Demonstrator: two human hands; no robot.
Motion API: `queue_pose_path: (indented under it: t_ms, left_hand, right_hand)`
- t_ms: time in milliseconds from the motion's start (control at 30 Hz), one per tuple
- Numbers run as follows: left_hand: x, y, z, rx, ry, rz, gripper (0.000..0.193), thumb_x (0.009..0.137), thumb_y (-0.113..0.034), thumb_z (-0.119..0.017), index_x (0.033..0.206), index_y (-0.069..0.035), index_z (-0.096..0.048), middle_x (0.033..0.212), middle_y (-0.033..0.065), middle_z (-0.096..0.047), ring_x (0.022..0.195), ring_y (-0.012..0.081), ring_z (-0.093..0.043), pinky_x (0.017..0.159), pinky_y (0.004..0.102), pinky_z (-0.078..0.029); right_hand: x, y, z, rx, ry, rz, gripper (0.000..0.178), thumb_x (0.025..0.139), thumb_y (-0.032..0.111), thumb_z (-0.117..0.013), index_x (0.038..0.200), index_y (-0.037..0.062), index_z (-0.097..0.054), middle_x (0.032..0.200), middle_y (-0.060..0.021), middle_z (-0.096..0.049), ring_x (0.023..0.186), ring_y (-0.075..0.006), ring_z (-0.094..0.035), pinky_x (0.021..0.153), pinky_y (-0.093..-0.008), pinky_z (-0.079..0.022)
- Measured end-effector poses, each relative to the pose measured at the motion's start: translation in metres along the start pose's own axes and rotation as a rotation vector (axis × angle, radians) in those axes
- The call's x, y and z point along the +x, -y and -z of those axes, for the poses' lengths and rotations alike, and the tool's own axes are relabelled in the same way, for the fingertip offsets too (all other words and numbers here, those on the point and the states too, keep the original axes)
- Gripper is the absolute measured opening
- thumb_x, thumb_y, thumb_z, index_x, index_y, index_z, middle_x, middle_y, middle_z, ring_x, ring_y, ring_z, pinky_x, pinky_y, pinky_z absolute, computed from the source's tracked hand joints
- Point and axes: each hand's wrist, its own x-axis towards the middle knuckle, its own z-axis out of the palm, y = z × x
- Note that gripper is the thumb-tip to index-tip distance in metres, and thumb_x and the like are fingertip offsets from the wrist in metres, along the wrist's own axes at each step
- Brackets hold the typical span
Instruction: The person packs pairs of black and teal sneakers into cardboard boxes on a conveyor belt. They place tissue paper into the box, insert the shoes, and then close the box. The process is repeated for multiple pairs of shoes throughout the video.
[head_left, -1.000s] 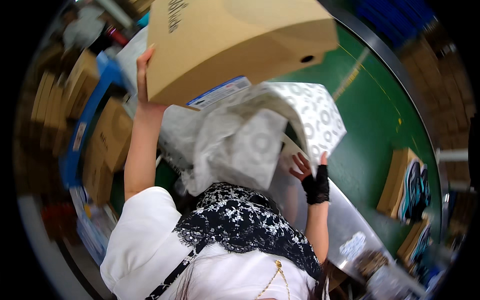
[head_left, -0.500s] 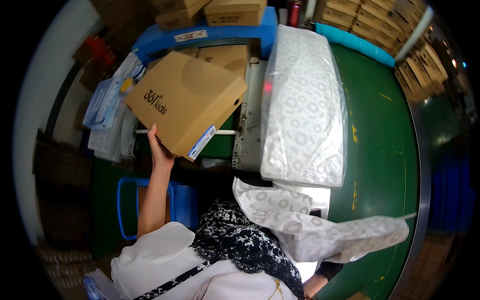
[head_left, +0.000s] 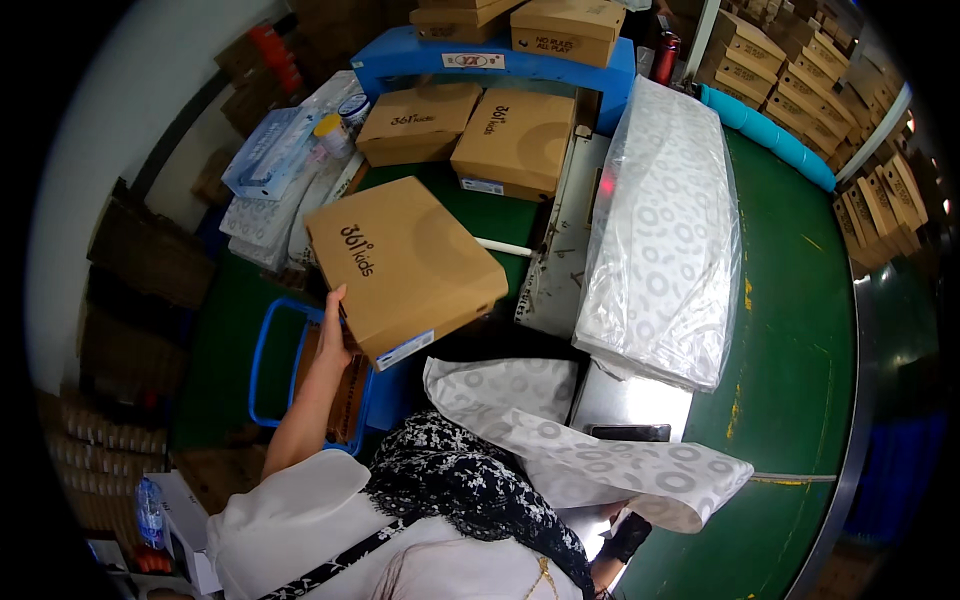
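My left hand (head_left: 333, 335) is closed on the near left edge of a closed brown cardboard shoebox (head_left: 405, 260), which is tilted above the green worktable. A blue and white label is on the box's near side. At the lower right, my right hand (head_left: 613, 520) is mostly covered by a loose sheet of white wrapping paper (head_left: 600, 455) with grey rings. The sheet hangs in a curve across my front and appears gripped there, though the fingers are hidden. A black cuff (head_left: 627, 540) shows at that wrist.
Two more shoeboxes (head_left: 515, 140) lie beyond, under a blue stand (head_left: 400, 65) bearing further boxes. A plastic-wrapped stack of ring-patterned paper (head_left: 660, 240) lies right of centre. A phone-like dark slab (head_left: 628, 433) is near it. A blue-framed stool (head_left: 262, 365) stands lower left.
The shoebox has come down nearer to me in my left hand, uncovering the two boxes behind. The paper sheet's right end has swung left and down. The view has shifted left.
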Motion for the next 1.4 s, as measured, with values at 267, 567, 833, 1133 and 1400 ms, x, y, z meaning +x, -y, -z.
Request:
queue_pose_path:
  t_ms: [267, 567, 833, 1133, 1400]
  left_hand:
    - [0.118, 0.025, -0.054, -0.215, 0.129, 0.051, 0.039, 0.075, -0.033, -0.059, 0.098, -0.002, -0.055, 0.088, 0.0074, -0.058, 0.075, 0.0162, -0.057, 0.063, 0.0272, -0.048]
    - [0.177, -0.008, -0.107, -0.046, 0.143, -0.072, 0.07, 0.068, -0.038, -0.065, 0.121, -0.001, -0.04, 0.108, 0.0118, -0.05, 0.097, 0.021, -0.05, 0.079, 0.0325, -0.042]
    - [0.142, -0.036, -0.02, -0.269, 0.276, 0.053, 0.046, 0.083, -0.037, -0.043, 0.111, -0.001, -0.051, 0.101, 0.0102, -0.057, 0.09, 0.0183, -0.056, 0.077, 0.028, -0.046]
    - [0.198, -0.071, -0.1, -0.295, 0.05, 0.406, 0.062, 0.078, -0.052, -0.052, 0.127, -0.017, -0.035, 0.121, 0.0093, -0.044, 0.108, 0.0268, -0.045, 0.08, 0.0513, -0.04]
    - [0.159, -0.118, -0.245, 0.13, 0.988, -0.317, 0.066, 0.084, -0.041, -0.051, 0.133, -0.005, -0.025, 0.129, 0.0162, -0.038, 0.116, 0.0282, -0.041, 0.095, 0.0383, -0.032]
  right_hand:
    - [-0.01, 0.008, -0.036, -0.056, -0.029, 0.072, 0.02, 0.083, 0.017, -0.049, 0.1, 0.0077, -0.055, 0.091, -0.0021, -0.055, 0.081, -0.012, -0.049, 0.067, -0.0266, -0.042]
    - [-0.018, 0.013, -0.128, -0.119, -0.052, 0.125, 0.022, 0.083, 0.018, -0.049, 0.102, 0.0086, -0.055, 0.096, -0.0026, -0.055, 0.087, -0.013, -0.049, 0.07, -0.0283, -0.043]
    - [-0.017, 0.005, -0.196, -0.146, -0.043, 0.123, 0.024, 0.083, 0.02, -0.049, 0.104, 0.0094, -0.055, 0.1, -0.003, -0.055, 0.093, -0.0138, -0.049, 0.074, -0.0299, -0.043]
    - [-0.065, 0.045, -0.204, -0.099, -0.172, 0.262, 0.026, 0.084, 0.021, -0.048, 0.107, 0.0103, -0.055, 0.105, -0.0034, -0.055, 0.099, -0.0148, -0.048, 0.077, -0.0316, -0.044]
    - [-0.199, 0.104, -0.186, -0.246, -0.602, 0.426, 0.036, 0.08, 0.02, -0.056, 0.115, 0.0117, -0.052, 0.112, -0.0006, -0.053, 0.104, -0.0143, -0.046, 0.075, -0.0342, -0.045]
